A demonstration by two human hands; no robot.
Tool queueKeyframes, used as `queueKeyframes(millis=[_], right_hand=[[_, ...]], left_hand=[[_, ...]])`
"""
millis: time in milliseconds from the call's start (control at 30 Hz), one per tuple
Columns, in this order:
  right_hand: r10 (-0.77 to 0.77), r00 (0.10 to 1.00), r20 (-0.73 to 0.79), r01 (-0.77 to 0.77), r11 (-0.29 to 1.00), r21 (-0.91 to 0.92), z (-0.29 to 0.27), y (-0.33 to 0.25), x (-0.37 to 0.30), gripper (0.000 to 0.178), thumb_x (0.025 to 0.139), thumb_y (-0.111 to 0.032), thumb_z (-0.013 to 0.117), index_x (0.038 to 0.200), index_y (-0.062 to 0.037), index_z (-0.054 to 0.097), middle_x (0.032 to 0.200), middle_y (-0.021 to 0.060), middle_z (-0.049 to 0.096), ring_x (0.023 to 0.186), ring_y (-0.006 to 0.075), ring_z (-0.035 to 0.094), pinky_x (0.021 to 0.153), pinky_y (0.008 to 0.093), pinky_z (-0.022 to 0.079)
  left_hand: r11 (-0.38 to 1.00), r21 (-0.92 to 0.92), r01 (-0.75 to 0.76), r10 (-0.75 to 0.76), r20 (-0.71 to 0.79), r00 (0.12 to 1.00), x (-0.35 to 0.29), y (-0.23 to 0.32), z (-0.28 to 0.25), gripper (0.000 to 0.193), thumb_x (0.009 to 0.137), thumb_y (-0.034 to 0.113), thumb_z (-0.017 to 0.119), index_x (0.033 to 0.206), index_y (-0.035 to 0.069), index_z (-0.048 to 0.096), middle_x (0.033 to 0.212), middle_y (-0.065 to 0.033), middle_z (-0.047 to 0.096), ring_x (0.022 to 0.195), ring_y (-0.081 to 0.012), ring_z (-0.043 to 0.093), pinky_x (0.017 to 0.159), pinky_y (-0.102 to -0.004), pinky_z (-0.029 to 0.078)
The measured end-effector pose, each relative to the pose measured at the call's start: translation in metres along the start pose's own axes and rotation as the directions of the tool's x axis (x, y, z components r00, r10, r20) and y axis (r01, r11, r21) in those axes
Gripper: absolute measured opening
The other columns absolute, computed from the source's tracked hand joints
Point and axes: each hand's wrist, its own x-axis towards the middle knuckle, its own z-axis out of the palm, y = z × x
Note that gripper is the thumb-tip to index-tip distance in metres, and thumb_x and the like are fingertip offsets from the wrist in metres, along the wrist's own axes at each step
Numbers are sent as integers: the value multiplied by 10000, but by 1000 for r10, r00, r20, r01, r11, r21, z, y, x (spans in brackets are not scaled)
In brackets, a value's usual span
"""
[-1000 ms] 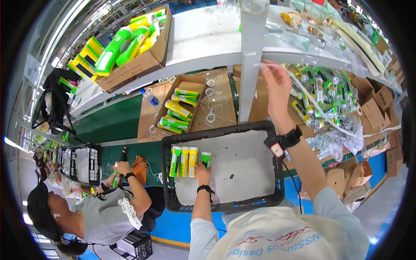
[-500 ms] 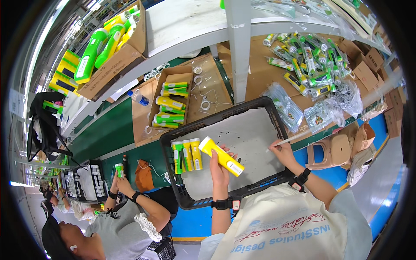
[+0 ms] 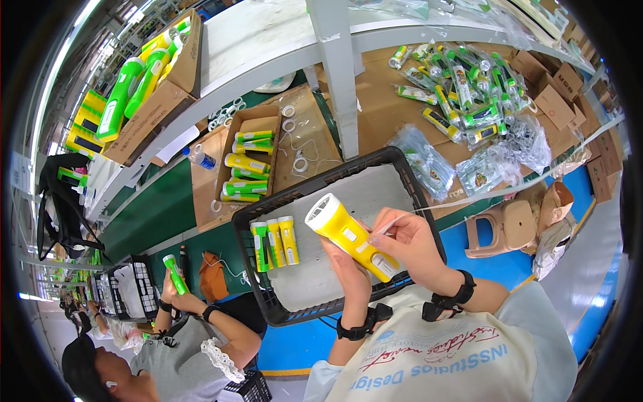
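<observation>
One yellow flashlight with a white, round-lensed head [image 3: 353, 236] lies across the person's left hand [image 3: 348, 273], its head toward between ten and eleven o'clock and its tail toward four. The left hand is curled around its underside. The right hand [image 3: 416, 249] pinches with thumb and forefinger at the flashlight's body; a thin white flexible strip [image 3: 495, 193] leads from these fingers off toward two o'clock. Both wrists wear black bands.

The flashlight is above a black plastic crate [image 3: 315, 187] lined with a grey sheet [image 3: 305, 281]. Taking the flashlight as the clock's centre, three green and yellow flashlights [image 3: 274, 242] stand side by side in the crate at nine. At ten is an open brown cardboard box [image 3: 226, 144] of similar flashlights. At one lie flat clear plastic bags [image 3: 423, 164], with a heap of bagged flashlights [image 3: 469, 87] beyond. A beige plastic stool [image 3: 512, 224] sits at three. Toward eight, a co-worker in grey [image 3: 177, 348] holds a green flashlight [image 3: 175, 275].
</observation>
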Motion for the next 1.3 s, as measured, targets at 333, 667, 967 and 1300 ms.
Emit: queueKeyframes(millis=[333,667,967,1300], right_hand=[[-75,986,-148,60,993,-102,-6,0,-3,38,807,9,638,816,3,601,854,41,555,743,59,542,599,199,449],[-564,801,-199,249,617,-746,-39,-3,3,30,812,-37,637,789,-21,625,684,10,523,544,52,433,458,202,312],[-47,924,-378,-174,831,-528,-80,-35,-14,93,807,-76,665,752,-11,628,640,-8,548,578,51,482,490,216,337],[-451,846,-283,-38,480,-876,-130,-56,-92,56,774,27,637,775,-17,604,693,61,580,606,129,551,487,258,375]], left_hand=[[963,250,-99,104,-7,995,-6,3,27,535,943,388,456,1275,7,282,1117,-116,474,985,-164,495,844,-318,409],[994,-59,91,-91,0,996,-2,-1,27,349,978,245,392,1243,27,329,948,-100,531,753,-161,572,635,-300,503],[934,164,317,-336,98,937,6,-14,37,543,921,127,510,1364,63,201,903,-109,530,661,-148,572,563,-300,508],[811,521,266,-423,207,882,92,-254,118,599,807,171,637,1232,-66,287,914,-216,583,746,-282,632,607,-354,515]])
